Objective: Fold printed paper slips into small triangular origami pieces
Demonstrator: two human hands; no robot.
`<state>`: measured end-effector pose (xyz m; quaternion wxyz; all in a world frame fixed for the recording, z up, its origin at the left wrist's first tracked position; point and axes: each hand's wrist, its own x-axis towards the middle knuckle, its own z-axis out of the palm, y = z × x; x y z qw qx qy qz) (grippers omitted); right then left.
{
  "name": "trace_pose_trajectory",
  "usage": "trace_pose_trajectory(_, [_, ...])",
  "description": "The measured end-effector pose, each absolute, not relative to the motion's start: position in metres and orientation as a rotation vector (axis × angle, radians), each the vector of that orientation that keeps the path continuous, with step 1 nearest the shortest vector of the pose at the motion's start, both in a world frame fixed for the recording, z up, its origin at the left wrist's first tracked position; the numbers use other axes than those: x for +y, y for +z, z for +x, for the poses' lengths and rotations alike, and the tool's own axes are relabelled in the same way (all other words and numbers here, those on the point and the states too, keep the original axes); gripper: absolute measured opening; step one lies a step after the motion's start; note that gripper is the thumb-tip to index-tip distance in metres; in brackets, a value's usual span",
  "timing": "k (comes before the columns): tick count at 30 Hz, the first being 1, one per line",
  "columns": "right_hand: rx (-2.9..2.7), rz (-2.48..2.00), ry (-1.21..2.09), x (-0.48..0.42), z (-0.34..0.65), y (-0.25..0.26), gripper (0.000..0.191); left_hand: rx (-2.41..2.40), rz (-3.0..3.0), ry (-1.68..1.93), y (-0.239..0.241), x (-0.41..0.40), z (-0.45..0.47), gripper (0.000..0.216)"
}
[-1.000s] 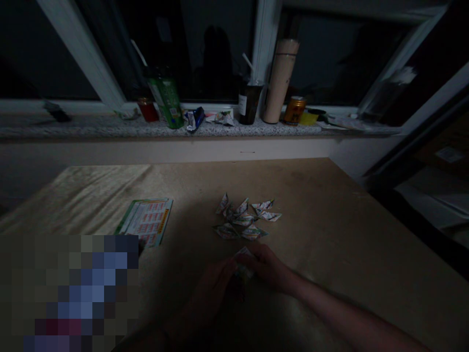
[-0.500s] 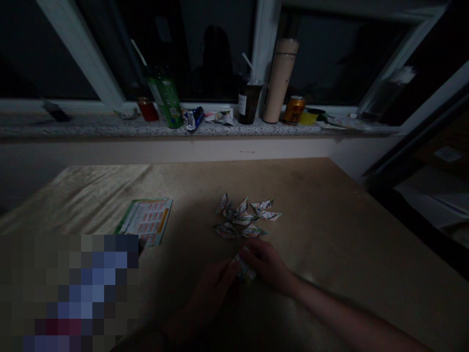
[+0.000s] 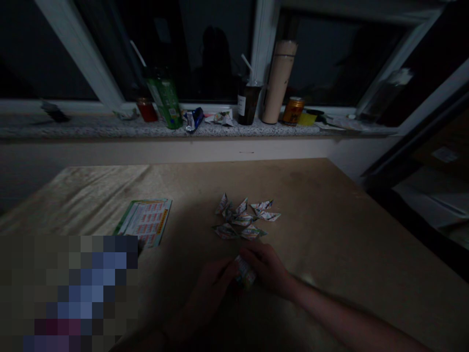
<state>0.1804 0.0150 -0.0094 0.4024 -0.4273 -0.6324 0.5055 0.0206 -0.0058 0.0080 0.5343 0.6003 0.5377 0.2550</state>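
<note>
Between my two hands is a small piece of printed paper [image 3: 245,272], partly hidden by fingers; its folds are too dark to make out. My left hand [image 3: 217,279] pinches its left edge, thumb on top. My right hand [image 3: 269,268] grips it from the upper right with bent fingers. Just beyond them, several folded paper pieces [image 3: 242,219] with pointed ends lie grouped on the table [image 3: 330,220]. They carry the same kind of small coloured print.
A stack of printed sheets [image 3: 146,220] lies on the left, near a pixelated patch. Along the windowsill [image 3: 212,129] stand a green bottle [image 3: 168,102], a dark cup with a straw [image 3: 248,102], a tall beige flask [image 3: 279,83] and an orange can [image 3: 293,111].
My right fingers have shifted slightly on the paper, and a little more of its printed face shows. The folded pieces and the sheets stay where they were.
</note>
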Motion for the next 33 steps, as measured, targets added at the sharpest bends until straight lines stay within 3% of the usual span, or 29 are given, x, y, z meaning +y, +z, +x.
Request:
trace_pose_trajectory(14, [-1.568,-1.140,1.234,0.013,0.181,-0.013,0.039,1.308,1.328,0.751,0.003,-0.001,0.018,0.036])
trace_pose_trajectory(20, [-1.482,-1.102,1.242,0.013,0.182,-0.012,0.039,1.196,1.399,0.483,0.007,-0.005,0.021,0.039])
trace_pose_trajectory(33, [-1.583,-1.047,1.379,0.012,0.183,-0.010,0.046,1.245,1.409,0.529,0.007,-0.006,0.022,0.040])
